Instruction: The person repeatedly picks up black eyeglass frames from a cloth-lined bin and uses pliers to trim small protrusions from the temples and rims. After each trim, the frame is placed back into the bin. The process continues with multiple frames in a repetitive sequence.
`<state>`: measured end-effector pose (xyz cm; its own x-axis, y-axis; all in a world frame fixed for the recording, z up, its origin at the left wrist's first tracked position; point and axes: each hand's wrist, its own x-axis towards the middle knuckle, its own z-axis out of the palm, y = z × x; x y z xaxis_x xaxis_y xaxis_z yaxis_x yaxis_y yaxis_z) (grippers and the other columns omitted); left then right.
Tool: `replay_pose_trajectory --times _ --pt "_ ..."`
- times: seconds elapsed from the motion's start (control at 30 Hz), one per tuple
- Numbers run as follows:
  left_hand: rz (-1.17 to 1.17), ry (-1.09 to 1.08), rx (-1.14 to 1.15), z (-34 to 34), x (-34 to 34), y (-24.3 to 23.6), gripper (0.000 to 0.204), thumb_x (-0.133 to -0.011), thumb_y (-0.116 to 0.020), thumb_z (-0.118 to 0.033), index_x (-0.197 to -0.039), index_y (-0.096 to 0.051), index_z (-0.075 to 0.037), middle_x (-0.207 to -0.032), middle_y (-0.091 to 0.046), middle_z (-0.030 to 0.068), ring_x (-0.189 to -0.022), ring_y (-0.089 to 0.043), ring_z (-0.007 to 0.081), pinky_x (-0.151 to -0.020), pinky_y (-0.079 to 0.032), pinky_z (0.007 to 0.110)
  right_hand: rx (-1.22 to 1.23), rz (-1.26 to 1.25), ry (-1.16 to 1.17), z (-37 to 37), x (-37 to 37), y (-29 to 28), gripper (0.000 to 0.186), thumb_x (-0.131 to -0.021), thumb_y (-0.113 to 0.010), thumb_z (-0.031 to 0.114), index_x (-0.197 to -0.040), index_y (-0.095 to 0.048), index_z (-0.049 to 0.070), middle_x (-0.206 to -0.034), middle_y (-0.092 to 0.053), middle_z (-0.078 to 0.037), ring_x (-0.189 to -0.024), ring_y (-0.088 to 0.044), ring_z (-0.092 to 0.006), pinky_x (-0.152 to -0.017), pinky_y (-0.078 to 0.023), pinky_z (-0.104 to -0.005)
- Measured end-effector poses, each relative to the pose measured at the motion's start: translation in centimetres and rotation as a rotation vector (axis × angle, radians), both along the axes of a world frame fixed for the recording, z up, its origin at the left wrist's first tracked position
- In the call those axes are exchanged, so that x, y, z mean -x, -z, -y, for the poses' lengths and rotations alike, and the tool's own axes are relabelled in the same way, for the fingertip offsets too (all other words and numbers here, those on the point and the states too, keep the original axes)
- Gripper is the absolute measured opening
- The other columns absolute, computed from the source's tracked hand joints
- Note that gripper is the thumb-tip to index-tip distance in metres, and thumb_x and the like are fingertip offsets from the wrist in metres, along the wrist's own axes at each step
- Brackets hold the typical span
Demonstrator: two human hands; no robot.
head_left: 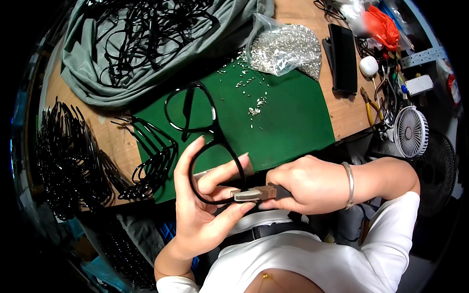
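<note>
A black glasses frame (213, 117) is in my left hand (202, 210), upended with one lens ring above the other. My fingers grip the lower ring, which has no visible lens. My right hand (305, 183), wearing a silver bangle, is closed on a tool (254, 194) with brown-and-silver jaws and a dark handle, probably pliers. Its jaws sit on the lower ring by my left thumb. Beyond them, small silvery pieces (255, 111) are scattered on a green mat (288, 122).
Black frames fill a grey cloth (83, 80) and pile at the left (68, 161); several more (154, 161) lie beside the mat. A bag of silvery pieces (283, 46), a phone (343, 58), yellow pliers (371, 110), cables, a red bag (383, 29) and fans (410, 132) are at right.
</note>
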<state>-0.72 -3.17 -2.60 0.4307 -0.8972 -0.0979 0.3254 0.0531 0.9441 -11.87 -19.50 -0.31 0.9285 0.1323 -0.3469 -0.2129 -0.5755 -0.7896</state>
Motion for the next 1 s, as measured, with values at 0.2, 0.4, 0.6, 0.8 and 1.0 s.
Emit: replay_pose_trajectory --times 0.2,0.4,0.6,0.8,1.0 --pt "-0.051 -0.025 -0.090 0.5 0.2 -1.2 0.085 -0.072 -0.057 0.012 -0.131 0.001 -0.005 -0.120 -0.043 0.0242 -0.096 -0.056 0.0230 -0.078 -0.050 0.029 -0.105 -0.128 -0.030 1.0 -0.1 -0.1 0.040 -0.081 -0.053 0.033 -0.076 -0.054 -0.006 -0.063 -0.057 -0.020 -0.060 -0.057 -0.0354 -0.058 -0.046 -0.0378" --pt "-0.068 -0.015 -0.123 1.0 -0.5 -1.3 0.083 -0.071 -0.057 0.013 -0.130 -0.002 -0.006 -0.121 -0.042 0.0241 -0.098 -0.055 0.0210 -0.076 -0.050 0.026 -0.011 0.167 0.059 3.4 0.4 3.5 0.039 -0.079 -0.056 0.031 -0.097 -0.054 -0.003 -0.097 -0.054 -0.019 -0.081 -0.057 -0.0336 -0.073 -0.045 -0.0362" --pt "-0.052 0.014 -0.081 0.9 -0.5 0.3 0.085 -0.069 -0.062 0.008 -0.130 -0.005 -0.009 -0.113 -0.048 0.0187 -0.077 -0.054 0.0097 -0.069 -0.045 0.020 0.672 0.302 0.117 0.4 -0.4 7.5 0.043 -0.072 -0.061 0.020 -0.104 -0.046 -0.003 -0.108 -0.046 -0.014 -0.071 -0.056 -0.0252 -0.063 -0.044 -0.0346" --pt "-0.026 0.079 -0.026 -4.3 2.9 2.5 0.064 -0.073 -0.057 0.009 -0.120 -0.015 -0.005 -0.098 -0.053 0.0230 -0.074 -0.055 0.0128 -0.071 -0.045 0.026 0.426 0.302 0.217 2.1 0.5 6.2 0.033 -0.071 -0.062 0.016 -0.098 -0.050 0.001 -0.093 -0.051 -0.013 -0.074 -0.056 -0.0308 -0.065 -0.046 -0.0365" --pt "-0.324 0.058 -0.100 -3.4 3.7 2.6 0.069 -0.071 -0.054 0.013 -0.124 -0.015 -0.008 -0.111 -0.047 0.0222 -0.091 -0.056 0.0218 -0.085 -0.041 0.033 0.420 0.277 0.281 3.1 -1.9 8.7 0.020 -0.066 -0.060 0.006 -0.082 -0.050 0.001 -0.074 -0.052 -0.014 -0.072 -0.054 -0.0311 -0.064 -0.045 -0.0383"
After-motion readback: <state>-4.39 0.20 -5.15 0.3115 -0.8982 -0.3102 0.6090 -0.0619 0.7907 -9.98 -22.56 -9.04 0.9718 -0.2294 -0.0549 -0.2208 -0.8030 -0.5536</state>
